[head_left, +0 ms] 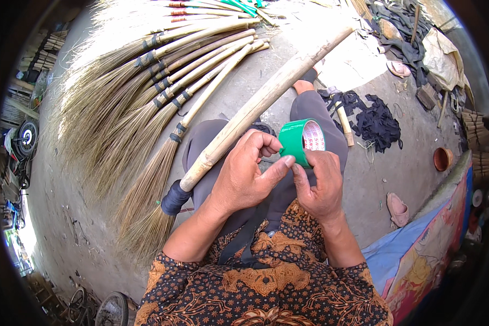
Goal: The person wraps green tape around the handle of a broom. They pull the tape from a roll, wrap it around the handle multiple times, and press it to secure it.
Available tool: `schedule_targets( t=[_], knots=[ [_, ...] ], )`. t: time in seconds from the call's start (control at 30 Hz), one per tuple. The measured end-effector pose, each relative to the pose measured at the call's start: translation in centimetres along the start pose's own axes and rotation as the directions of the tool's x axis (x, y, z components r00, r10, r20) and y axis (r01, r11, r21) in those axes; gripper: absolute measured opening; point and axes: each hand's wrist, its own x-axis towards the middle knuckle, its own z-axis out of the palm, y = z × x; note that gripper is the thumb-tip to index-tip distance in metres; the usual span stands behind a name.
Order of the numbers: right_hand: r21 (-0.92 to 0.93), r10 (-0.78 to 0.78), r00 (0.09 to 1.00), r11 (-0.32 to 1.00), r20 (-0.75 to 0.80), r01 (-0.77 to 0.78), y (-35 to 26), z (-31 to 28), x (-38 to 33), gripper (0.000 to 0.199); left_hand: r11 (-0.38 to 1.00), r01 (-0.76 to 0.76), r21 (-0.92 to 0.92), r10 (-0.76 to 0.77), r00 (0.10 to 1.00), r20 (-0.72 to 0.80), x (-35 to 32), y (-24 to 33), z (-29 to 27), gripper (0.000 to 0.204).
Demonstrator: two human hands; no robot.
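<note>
Sitting on the ground, a person rests a broom's pale handle [266, 98] across their lap, seemingly to keep both hands free. The right hand [320, 187] closes around a green tape roll [301, 142], holding it just above the knuckles. The left hand [244, 174] pinches at the roll's edge, thumb touching it.

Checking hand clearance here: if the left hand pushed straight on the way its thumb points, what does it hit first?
The left hand points its thumb right, toward the green tape roll. The thumb tip already seems to touch the roll's edge, next to the right hand fingers, so the roll comes first. Depth is hard to judge, though.
</note>
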Motion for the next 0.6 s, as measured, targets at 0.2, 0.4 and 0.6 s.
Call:
schedule_targets(
  t=[0.2, 0.4, 0.6],
  knots=[
    [0.0, -0.039, 0.997, 0.999, 0.06, 0.039, 0.4, 0.2, 0.1, 0.024, 0.999, 0.046, 0.027, -0.046, 0.999, -0.006, 0.0, 0.1, -0.3, 0.015],
    [-0.107, 0.075, 0.993, 0.992, 0.092, -0.065, 0.6, 0.3, -0.1, 0.025, 0.979, -0.202, 0.038, 0.199, 0.977, 0.075, -0.8, 0.5, 0.3, 0.016],
    [0.045, 0.029, 0.996, 0.998, 0.086, -0.033, 0.9, 0.2, -0.6, 0.035, 0.957, 0.107, -0.27, -0.119, 0.992, -0.03, -0.2, -0.6, 0.0, 0.017]
  ],
)
